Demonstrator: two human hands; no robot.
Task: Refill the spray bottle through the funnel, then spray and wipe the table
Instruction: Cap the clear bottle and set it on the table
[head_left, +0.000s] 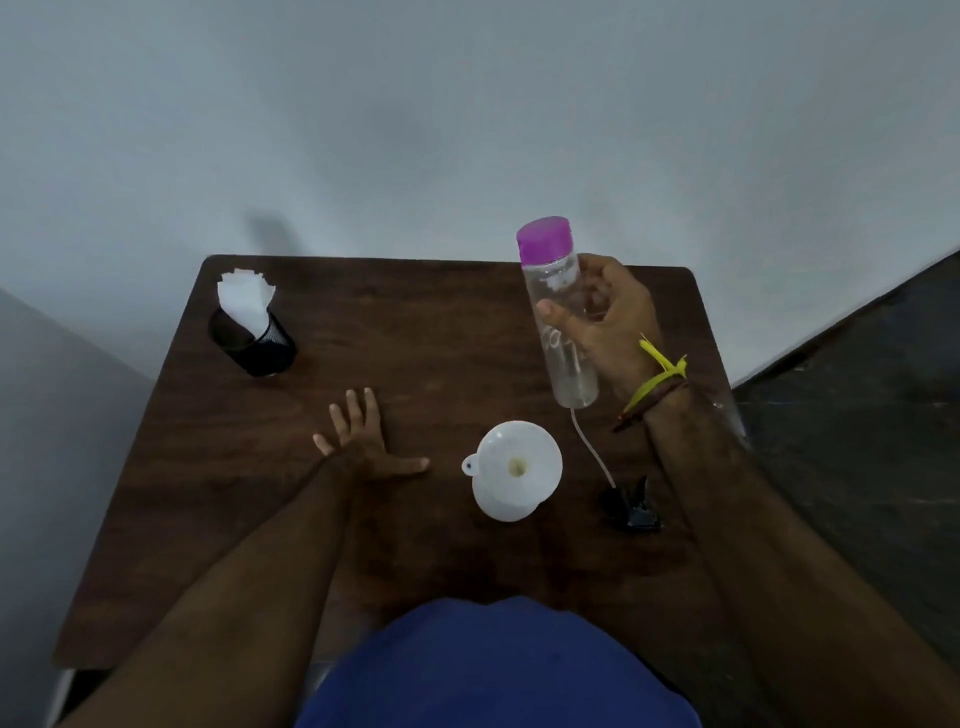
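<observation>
Clear bottle (563, 322) with purple cap (544, 240) held up off table (426, 332), right hand (610, 317) wrapped round middle. Looks light, hard, smooth, maybe slippy; hold middle. White funnel (514, 467) sits in spray bottle below. Black sprayer top (631, 506) lies beside. Left hand (363, 441) flat, open, on table. Tissues in black cup (254, 338) far left.

the middle of the table (441, 332) is bare, so a hand can pass there from the black cup (257, 340) with white paper in the far left corner over to the right side. near the front, the white funnel (511, 467) sits on the spray bottle, with the black spray head (631, 506) and its thin tube just to the right. the left hand (363, 447) lies flat, left of the funnel.
</observation>
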